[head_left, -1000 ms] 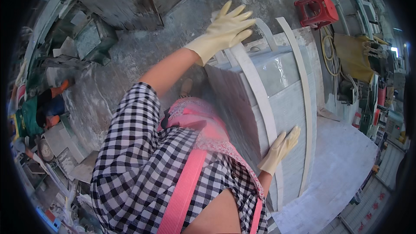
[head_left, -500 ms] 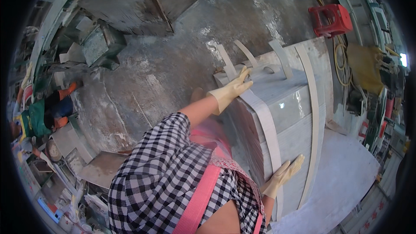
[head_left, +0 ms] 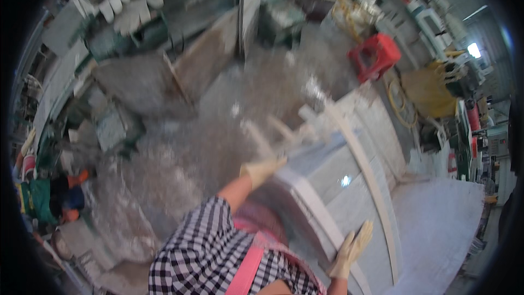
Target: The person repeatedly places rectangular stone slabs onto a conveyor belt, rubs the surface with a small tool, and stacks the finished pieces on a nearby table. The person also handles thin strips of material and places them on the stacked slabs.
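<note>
A large grey stack of thin layered sheets [head_left: 349, 191] stands before me, its smooth face shining. Pale flat straps run over it: one strap [head_left: 363, 155] crosses its middle, and another strap [head_left: 311, 205] lies along the near left edge. My left hand [head_left: 262, 171], in a cream rubber glove, is at the far left corner of the stack; motion blur hides its fingers. Lower down, my gloved right hand [head_left: 352, 248] lies flat on the face beside the near strap, fingers stretched out.
A red plastic stool [head_left: 375, 57] stands beyond the stack on the wet, stained floor [head_left: 218, 136]. Large panels [head_left: 142, 84] lean at the upper left. A pale sheet [head_left: 436, 229] lies right of the stack. Another person [head_left: 41, 202] is at the far left.
The view has swung, so the stool and stack sit lower and further left in it. My left hand stays near the stack's far left corner; my right hand remains flat on its face.
</note>
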Demonstrator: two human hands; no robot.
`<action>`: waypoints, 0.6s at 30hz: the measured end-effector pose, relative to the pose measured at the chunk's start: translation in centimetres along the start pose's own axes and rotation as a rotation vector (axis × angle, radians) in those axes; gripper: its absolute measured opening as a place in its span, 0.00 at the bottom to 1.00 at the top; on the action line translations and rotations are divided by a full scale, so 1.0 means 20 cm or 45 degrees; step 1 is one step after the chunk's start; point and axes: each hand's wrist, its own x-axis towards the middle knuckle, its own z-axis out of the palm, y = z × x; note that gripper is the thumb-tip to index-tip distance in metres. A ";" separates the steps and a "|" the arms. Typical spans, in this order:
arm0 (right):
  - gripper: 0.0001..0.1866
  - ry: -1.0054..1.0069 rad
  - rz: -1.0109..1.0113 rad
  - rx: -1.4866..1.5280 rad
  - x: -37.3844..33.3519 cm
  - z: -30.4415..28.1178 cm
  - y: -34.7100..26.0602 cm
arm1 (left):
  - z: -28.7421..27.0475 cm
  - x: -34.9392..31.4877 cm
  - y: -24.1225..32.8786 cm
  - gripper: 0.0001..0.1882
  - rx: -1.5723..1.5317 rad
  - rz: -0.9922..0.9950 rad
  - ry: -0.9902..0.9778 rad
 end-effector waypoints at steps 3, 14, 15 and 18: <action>0.31 0.106 -0.075 0.014 0.03 0.11 -0.01 | -0.04 -0.04 0.11 0.38 -0.207 0.283 0.027; 0.30 0.293 -0.106 0.027 0.09 0.21 -0.06 | -0.23 0.16 -0.10 0.32 0.047 0.219 0.354; 0.31 0.281 -0.107 0.021 0.09 0.21 -0.05 | -0.25 0.13 -0.09 0.31 -0.290 0.148 0.463; 0.31 0.370 -0.137 0.070 0.10 0.23 -0.04 | -0.29 -0.06 -0.09 0.29 -0.337 0.259 0.774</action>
